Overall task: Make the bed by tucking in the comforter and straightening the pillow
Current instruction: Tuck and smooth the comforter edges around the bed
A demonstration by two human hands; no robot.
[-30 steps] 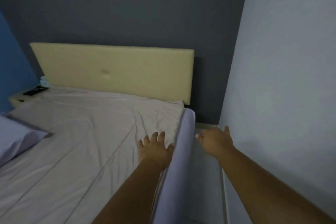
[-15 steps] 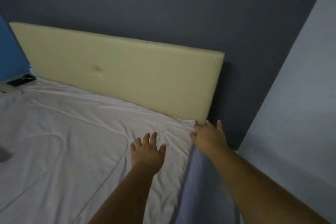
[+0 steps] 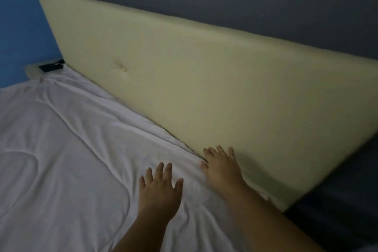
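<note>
Here I see no container, only the bed. The white comforter (image 3: 81,159) covers the mattress up to the padded cream headboard (image 3: 184,80); it is soft, wrinkled, with curved stitched seams. My left hand (image 3: 159,192) lies flat on it, fingers spread. My right hand (image 3: 222,168) is also spread, pressing at the seam where comforter meets headboard. A dark flat object (image 3: 51,66) lies at the far corner
</note>
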